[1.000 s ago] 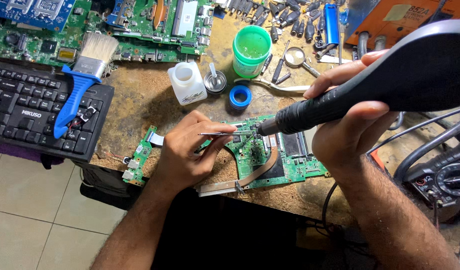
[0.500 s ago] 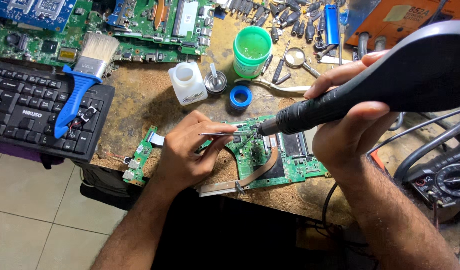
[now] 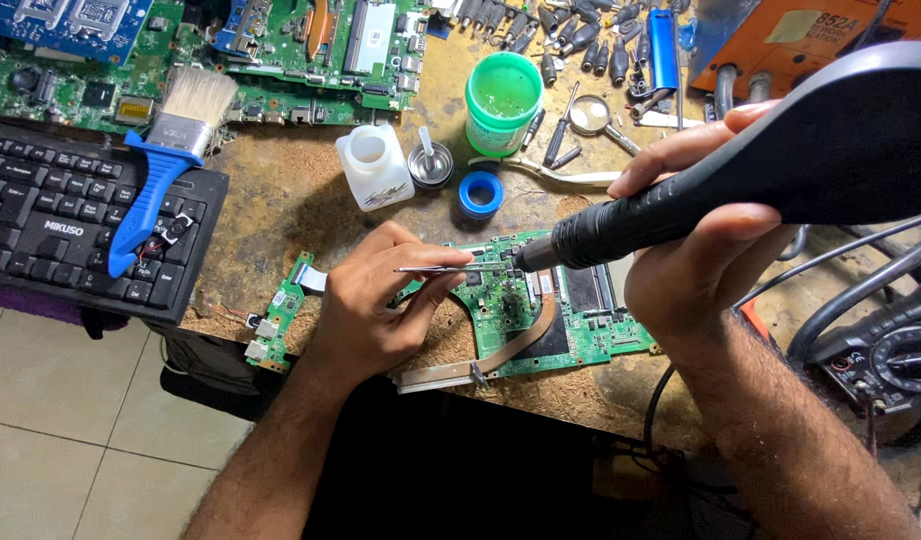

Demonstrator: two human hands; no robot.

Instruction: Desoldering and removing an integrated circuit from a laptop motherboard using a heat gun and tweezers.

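Observation:
A green circuit board (image 3: 571,320) lies on the worn wooden bench near its front edge. My left hand (image 3: 376,305) rests on the board's left part and grips thin metal tweezers (image 3: 446,268), whose tips point right toward the board's middle. My right hand (image 3: 711,250) holds a large black hot-air handpiece (image 3: 781,165). Its metal nozzle (image 3: 534,257) hovers just above the board, close to the tweezer tips. A flat brown ribbon and a metal strip (image 3: 481,368) cross the board's lower edge.
A black keyboard (image 3: 71,235) with a blue-handled brush (image 3: 156,185) on it sits at the left. Behind the board stand a white bottle (image 3: 373,165), a green tub (image 3: 504,100), a blue tape roll (image 3: 480,194) and more green boards (image 3: 311,50). A black meter (image 3: 896,350) and cables lie at the right.

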